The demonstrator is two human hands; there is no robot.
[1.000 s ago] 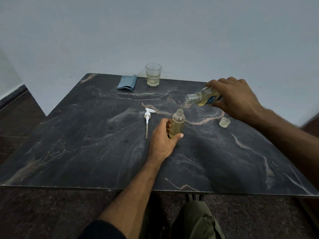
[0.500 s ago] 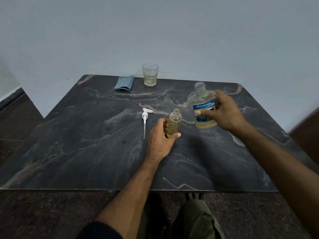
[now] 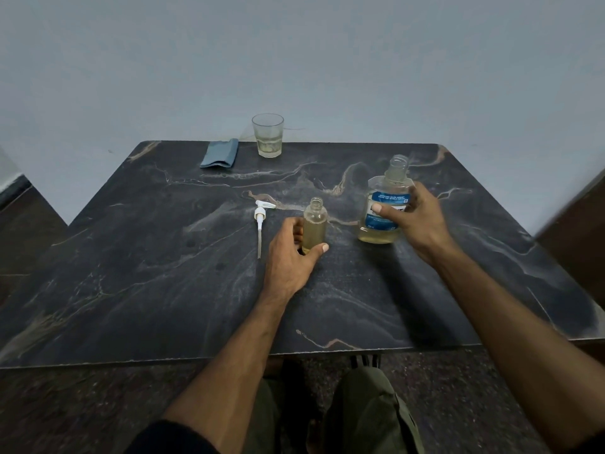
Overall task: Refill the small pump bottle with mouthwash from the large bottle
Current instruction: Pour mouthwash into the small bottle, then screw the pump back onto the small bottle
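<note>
The small clear bottle stands upright and uncapped near the table's middle, holding yellowish liquid up to about its shoulder. My left hand grips its lower part. To its right the large mouthwash bottle, with a blue label and no cap, stands upright with its base at or just above the table, a little yellow liquid at its bottom. My right hand is wrapped around its right side. The white pump head with its tube lies flat on the table, left of the small bottle.
The dark marble table stands against a pale wall. A drinking glass with some pale liquid and a folded blue cloth sit at the far edge. My knees show below the table's near edge.
One second ago my right hand held the large bottle tipped over the small bottle's mouth. It has since turned upright and moved down and right to the table. My left hand stayed put.
</note>
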